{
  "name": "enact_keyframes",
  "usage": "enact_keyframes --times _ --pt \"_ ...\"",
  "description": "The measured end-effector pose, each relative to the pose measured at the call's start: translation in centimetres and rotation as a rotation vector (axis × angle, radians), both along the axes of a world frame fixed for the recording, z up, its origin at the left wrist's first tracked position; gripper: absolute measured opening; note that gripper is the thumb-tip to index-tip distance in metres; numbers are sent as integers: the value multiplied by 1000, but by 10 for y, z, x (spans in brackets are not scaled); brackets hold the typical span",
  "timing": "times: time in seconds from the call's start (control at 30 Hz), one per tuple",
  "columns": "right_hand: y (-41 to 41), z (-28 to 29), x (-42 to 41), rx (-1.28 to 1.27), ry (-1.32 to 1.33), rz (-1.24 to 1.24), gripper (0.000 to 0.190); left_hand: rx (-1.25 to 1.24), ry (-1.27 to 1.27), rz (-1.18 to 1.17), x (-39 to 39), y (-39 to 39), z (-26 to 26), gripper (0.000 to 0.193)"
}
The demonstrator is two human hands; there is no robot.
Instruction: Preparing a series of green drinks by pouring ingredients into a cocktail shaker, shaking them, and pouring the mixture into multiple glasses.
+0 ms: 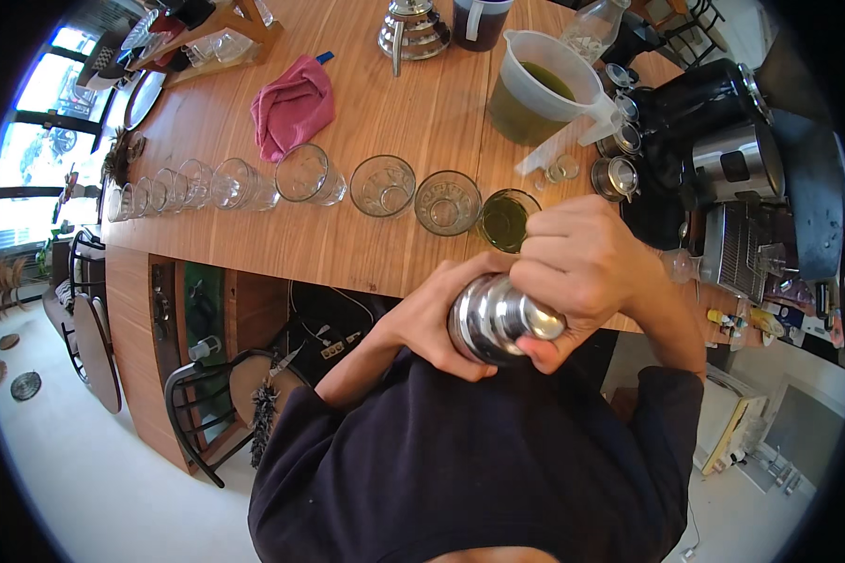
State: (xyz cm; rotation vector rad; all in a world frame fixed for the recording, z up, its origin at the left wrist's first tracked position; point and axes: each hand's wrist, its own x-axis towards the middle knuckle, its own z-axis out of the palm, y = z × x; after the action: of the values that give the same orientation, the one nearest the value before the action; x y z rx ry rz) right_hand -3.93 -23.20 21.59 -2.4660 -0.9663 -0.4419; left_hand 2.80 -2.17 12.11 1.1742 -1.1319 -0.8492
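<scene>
A shiny metal cocktail shaker (pixel 482 317) is between my two hands, in front of my chest and just off the table's edge. My left hand (pixel 429 320) wraps around its body from the left. With curled fingers, my right hand (pixel 577 264) grips its narrower top; the hand hides part of it. Just beyond the shaker, a glass tumbler (pixel 505 224) with dark green liquid stands on the wooden table (pixel 394 98), partly covered by my right hand. To its left run several more glass tumblers (pixel 448 204) in a line.
A plastic pitcher (pixel 546 91) of green liquid stands behind the tumblers. Near it are a small glass (pixel 562 169) and metal strainers (pixel 614 177). A pink cloth (pixel 296 105) and steel kettle (pixel 414 32) lie farther back. Black appliances (pixel 697 102) crowd the right; a chair (pixel 211 394) stands lower left.
</scene>
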Motion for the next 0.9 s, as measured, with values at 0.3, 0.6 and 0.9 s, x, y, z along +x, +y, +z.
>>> enact_keyframes --times 0.3,0.6,0.9 --pt "-10 37 -3 -40 125 241 38 -164 313 -358 17 -3 -33 104" --pt "-58 -14 -60 98 483 -659 41 9 207 165 14 29 -28 101" --pt "-71 -184 -146 484 821 -1100 33 448 -162 471 22 55 2 87"
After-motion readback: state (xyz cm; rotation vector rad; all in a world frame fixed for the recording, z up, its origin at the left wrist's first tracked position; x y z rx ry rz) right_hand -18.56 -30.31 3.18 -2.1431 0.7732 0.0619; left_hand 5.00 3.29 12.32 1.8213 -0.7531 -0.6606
